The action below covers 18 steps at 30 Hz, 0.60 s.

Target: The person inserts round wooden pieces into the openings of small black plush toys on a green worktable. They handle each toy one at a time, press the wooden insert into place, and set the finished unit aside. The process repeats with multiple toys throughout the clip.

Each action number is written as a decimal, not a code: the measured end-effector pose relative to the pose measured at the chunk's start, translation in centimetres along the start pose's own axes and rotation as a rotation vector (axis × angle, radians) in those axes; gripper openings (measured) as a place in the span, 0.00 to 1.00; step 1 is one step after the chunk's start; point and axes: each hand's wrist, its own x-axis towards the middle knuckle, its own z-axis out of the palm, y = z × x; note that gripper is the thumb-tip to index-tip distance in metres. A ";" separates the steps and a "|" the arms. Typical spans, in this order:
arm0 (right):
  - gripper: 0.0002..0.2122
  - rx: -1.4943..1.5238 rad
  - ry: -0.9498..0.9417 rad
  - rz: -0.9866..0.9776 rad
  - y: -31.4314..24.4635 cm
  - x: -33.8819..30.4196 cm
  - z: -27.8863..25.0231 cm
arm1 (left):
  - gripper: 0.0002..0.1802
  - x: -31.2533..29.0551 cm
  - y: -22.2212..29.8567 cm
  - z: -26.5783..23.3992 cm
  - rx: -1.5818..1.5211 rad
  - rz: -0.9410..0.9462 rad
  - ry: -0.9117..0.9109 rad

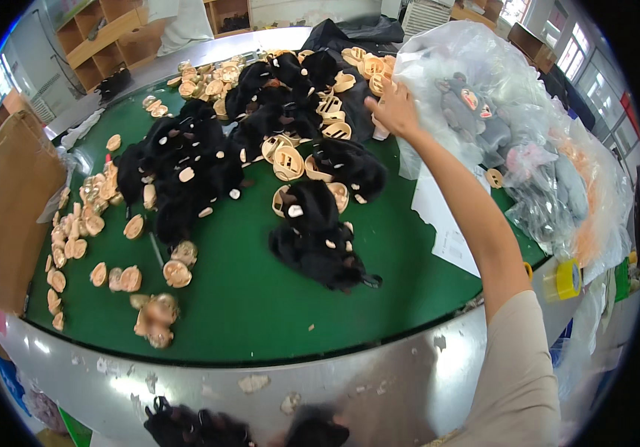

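A person's bare right arm, in a short beige sleeve, reaches across a green worktop [223, 313] toward its far right part. There, the right hand [396, 108] is at a cluster of beige plastic pieces [373, 65], rounded and shell-like, some with slots. Its fingers are bent and loosely parted, the thumb set away from the rest; whether they grip a piece cannot be told. The left hand cannot be made out, so the state of its fingers cannot be told either.

Black plush toys [186, 175] lie heaped from the worktop's middle to its far side, with more beige pieces among them. Other beige pieces [85, 195] are scattered down the worktop's left side, next to a cardboard box [11, 216]. On the worktop's right side, clear plastic bags [439, 59] bulge around grey plush toys [460, 104], near a white paper sheet [450, 235]. Further black toys [193, 428] sit beyond the worktop's near edge.
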 end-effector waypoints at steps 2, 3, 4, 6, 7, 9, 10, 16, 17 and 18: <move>0.36 0.029 0.026 0.017 2.2 2.8 2.0 | 0.18 -0.4 -0.4 0.3 -0.049 -0.018 0.021; 0.35 -0.005 -0.010 -0.011 3.1 3.5 3.4 | 0.20 -0.5 -0.4 0.1 -0.046 -0.031 0.003; 0.34 -0.140 -0.001 -0.054 3.0 3.7 4.3 | 0.22 -0.6 -0.2 -0.3 -0.041 -0.044 -0.007; 0.31 -0.228 -0.012 -0.043 3.0 4.1 4.7 | 0.26 -0.5 0.1 -0.6 -0.038 -0.069 -0.024; 0.30 -0.182 -0.032 0.011 3.0 4.3 4.4 | 0.25 -0.4 0.1 -0.4 -0.029 -0.082 -0.016; 0.27 -0.114 -0.071 0.024 2.9 4.0 3.4 | 0.22 0.0 0.4 0.1 -0.014 -0.101 0.004; 0.25 -0.091 -0.090 -0.018 2.9 3.2 2.9 | 0.21 0.4 0.7 0.3 -0.008 -0.107 0.017; 0.16 0.145 -0.049 -0.294 -0.4 -5.8 -1.7 | 0.19 0.4 2.0 0.7 0.019 -0.199 0.068; 0.18 0.233 -0.058 -0.342 -1.3 -7.8 -2.4 | 0.18 -0.1 1.9 0.6 -0.005 -0.250 0.058; 0.19 0.220 -0.141 -0.340 -1.3 -10.0 -3.5 | 0.18 0.1 1.9 0.7 -0.044 -0.215 0.061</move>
